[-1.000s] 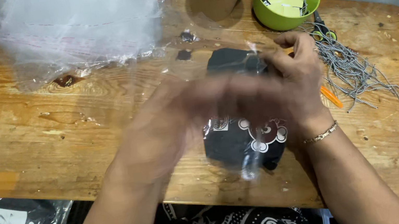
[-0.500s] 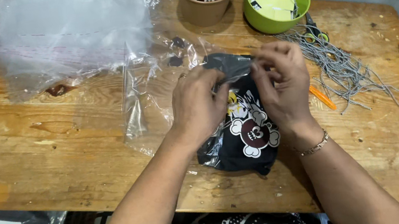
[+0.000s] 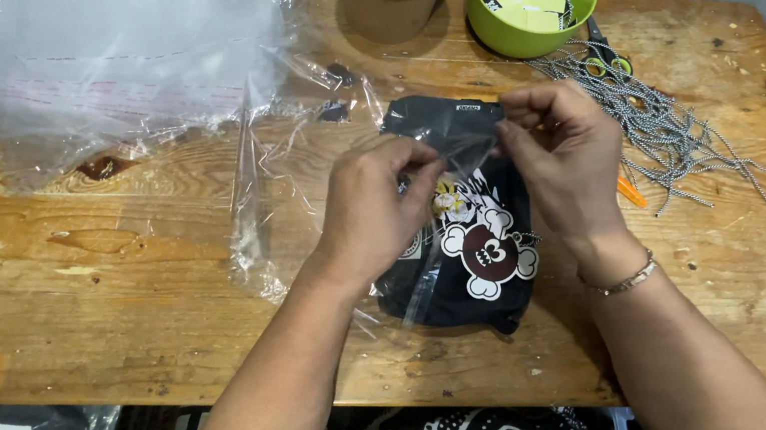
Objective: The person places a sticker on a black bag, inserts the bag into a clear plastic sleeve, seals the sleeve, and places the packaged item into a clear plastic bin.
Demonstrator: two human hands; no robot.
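Both hands are up at the top edge of the folded black garment (image 3: pixel 467 233), which lies flat on the wooden desk (image 3: pixel 107 266) inside a clear plastic bag (image 3: pixel 298 187), printed side up with a white and dark red cartoon figure showing. The left hand (image 3: pixel 372 208) has its fingers closed in a pinch on the film near the top of the fabric, and the right hand (image 3: pixel 561 153) pinches the bag's edge just across from it, thumb against fingertips, so both are gripping plastic rather than cloth as far as I can tell. If you want this bit to come out neat, I'd say keep the two pinches level with each other and pull the film taut sideways before pressing anything down, otherwise it wrinkles over the print. Keep the garment flat on the desk too, don't lift it. Watch the loose bag end trailing left toward the pile of spare clear bags (image 3: pixel 98 65), it could fold under. The striped cords (image 3: pixel 674 131), the scissors (image 3: pixel 603 51), the green bowl (image 3: pixel 576 14) and the brown paper cup (image 3: pixel 399 15) sit behind and to the right, near enough to snag a sleeve or the bag
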